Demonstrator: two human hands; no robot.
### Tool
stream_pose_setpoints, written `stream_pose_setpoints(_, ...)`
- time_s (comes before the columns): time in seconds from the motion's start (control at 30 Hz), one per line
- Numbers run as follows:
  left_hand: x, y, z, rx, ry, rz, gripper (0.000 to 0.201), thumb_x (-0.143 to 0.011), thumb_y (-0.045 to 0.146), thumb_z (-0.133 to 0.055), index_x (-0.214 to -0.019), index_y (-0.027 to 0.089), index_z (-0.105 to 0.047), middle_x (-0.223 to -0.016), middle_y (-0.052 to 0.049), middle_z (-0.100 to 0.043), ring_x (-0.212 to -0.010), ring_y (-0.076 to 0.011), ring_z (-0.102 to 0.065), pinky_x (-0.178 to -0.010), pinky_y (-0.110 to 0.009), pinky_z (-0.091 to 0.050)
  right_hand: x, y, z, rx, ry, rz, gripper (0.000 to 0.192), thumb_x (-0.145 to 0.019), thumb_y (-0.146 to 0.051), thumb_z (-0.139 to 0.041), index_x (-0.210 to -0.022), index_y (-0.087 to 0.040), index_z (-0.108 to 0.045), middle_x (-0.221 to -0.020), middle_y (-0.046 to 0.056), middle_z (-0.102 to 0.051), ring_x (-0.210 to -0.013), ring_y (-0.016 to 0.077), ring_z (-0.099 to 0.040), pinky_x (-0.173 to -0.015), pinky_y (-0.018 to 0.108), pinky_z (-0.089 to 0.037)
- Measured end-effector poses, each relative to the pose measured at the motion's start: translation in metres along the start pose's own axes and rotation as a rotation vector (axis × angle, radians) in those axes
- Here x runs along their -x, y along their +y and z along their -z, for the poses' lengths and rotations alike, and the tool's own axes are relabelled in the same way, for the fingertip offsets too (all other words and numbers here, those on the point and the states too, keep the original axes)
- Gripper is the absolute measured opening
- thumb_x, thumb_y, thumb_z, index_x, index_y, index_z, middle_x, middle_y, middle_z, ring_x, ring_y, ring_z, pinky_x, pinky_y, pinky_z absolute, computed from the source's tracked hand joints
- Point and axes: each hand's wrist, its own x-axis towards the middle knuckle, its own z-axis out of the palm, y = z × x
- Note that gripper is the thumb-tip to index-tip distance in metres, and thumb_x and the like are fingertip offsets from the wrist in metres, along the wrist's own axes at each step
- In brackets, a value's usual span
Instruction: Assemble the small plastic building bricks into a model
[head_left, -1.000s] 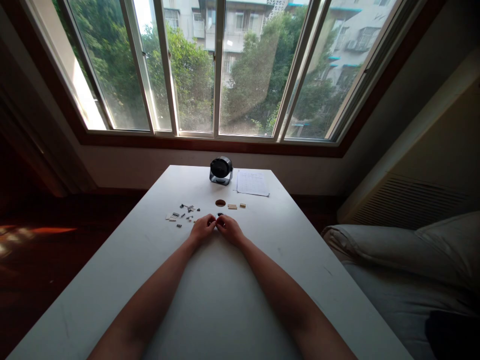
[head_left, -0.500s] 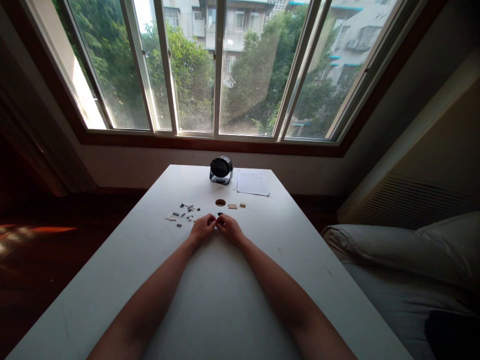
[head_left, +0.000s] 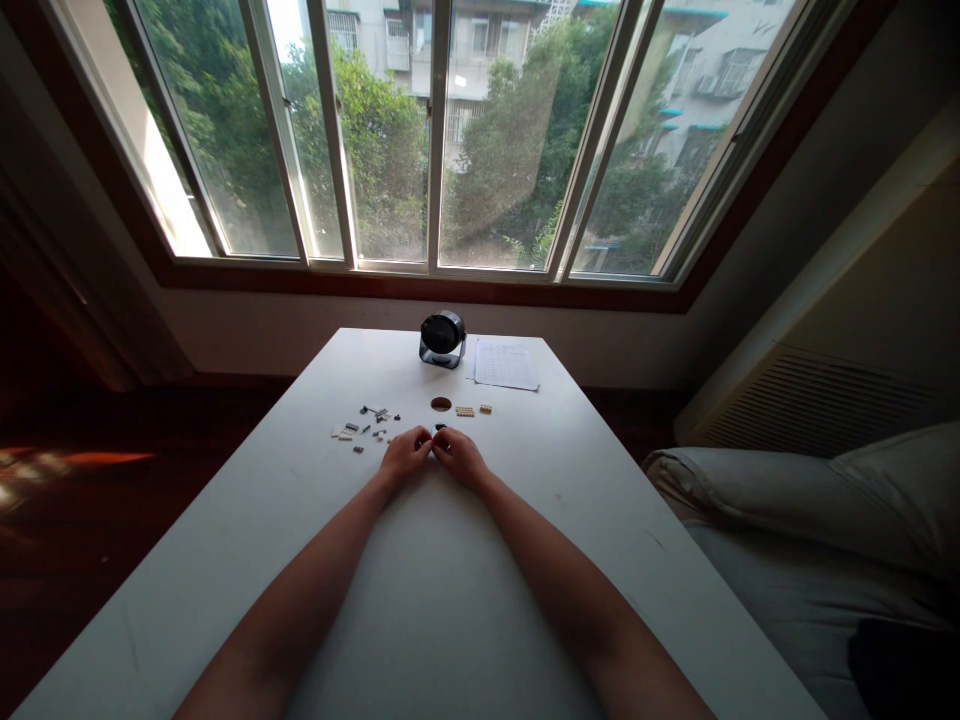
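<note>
My left hand (head_left: 407, 452) and my right hand (head_left: 458, 453) meet over the table, fingers curled and fingertips together. Between them is a small dark and white piece (head_left: 439, 428), mostly covered by the fingers, so its kind cannot be made out. To the left of my left hand lie several small grey, black and white building-block pieces (head_left: 367, 430), scattered loosely. Beyond my right hand rest a tan studded brick strip (head_left: 465, 411) and a shorter tan brick (head_left: 486, 409).
A white table (head_left: 525, 600) stretches toward the window. On its far end stand a small black fan (head_left: 442, 338) and printed sheets of paper (head_left: 506, 365). A round hole (head_left: 441, 404) opens in the tabletop past my hands. A covered sofa (head_left: 787, 510) stands at right.
Almost nothing differs. My hands stay together at the same spot, with at most a slight shift of the fingers.
</note>
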Motion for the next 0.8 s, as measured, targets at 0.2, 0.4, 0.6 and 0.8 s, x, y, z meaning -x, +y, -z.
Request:
stream_pose_setpoints(0.2, 0.0003, 0.0012, 0.0003, 0.001, 0.002, -0.004, 0.017, -0.086, 0.035, -0.053, -0.091, 0.023, -0.065, -0.085, -0.001, -0.069, -0.077, -0.0153, -0.059, -0.072, -0.025, -0.041, -0.0007, 0.0011, -0.0006, 0.005, -0.004, -0.004, 0.004, -0.085, -0.025, -0.060, -0.085, -0.021, -0.059, -0.082, 0.001, -0.060, -0.072, 0.0138, -0.051, -0.067, 0.024, -0.039)
stream_pose_setpoints(0.4, 0.0010, 0.0058, 0.0030, -0.001, -0.006, 0.025, 0.017, -0.086, 0.034, -0.054, -0.091, 0.023, -0.065, -0.087, -0.002, -0.070, -0.080, -0.0160, -0.060, -0.073, -0.025, -0.042, -0.0006, 0.0002, -0.0002, -0.007, -0.009, -0.019, 0.004, -0.084, -0.024, -0.060, -0.086, -0.021, -0.061, -0.084, 0.002, -0.061, -0.073, 0.0145, -0.052, -0.068, 0.025, -0.040)
stream_pose_setpoints(0.6, 0.0008, 0.0054, 0.0024, 0.005, -0.004, 0.017, 0.017, -0.085, 0.034, -0.054, -0.091, 0.023, -0.066, -0.086, -0.002, -0.070, -0.078, -0.0158, -0.060, -0.072, -0.026, -0.042, -0.0006, 0.0003, -0.0009, -0.002, -0.001, -0.015, 0.005, -0.084, -0.025, -0.060, -0.086, -0.021, -0.062, -0.084, 0.002, -0.061, -0.073, 0.0144, -0.052, -0.069, 0.024, -0.040)
stream_pose_setpoints(0.8, 0.0010, 0.0046, 0.0021, 0.011, -0.004, 0.012, 0.018, -0.085, 0.034, -0.054, -0.092, 0.023, -0.066, -0.087, -0.002, -0.069, -0.078, -0.0156, -0.059, -0.072, -0.025, -0.042, -0.0009, 0.0023, -0.0023, 0.003, 0.001, 0.001, 0.004, -0.085, -0.024, -0.060, -0.086, -0.021, -0.061, -0.083, 0.001, -0.061, -0.073, 0.0141, -0.052, -0.068, 0.024, -0.040)
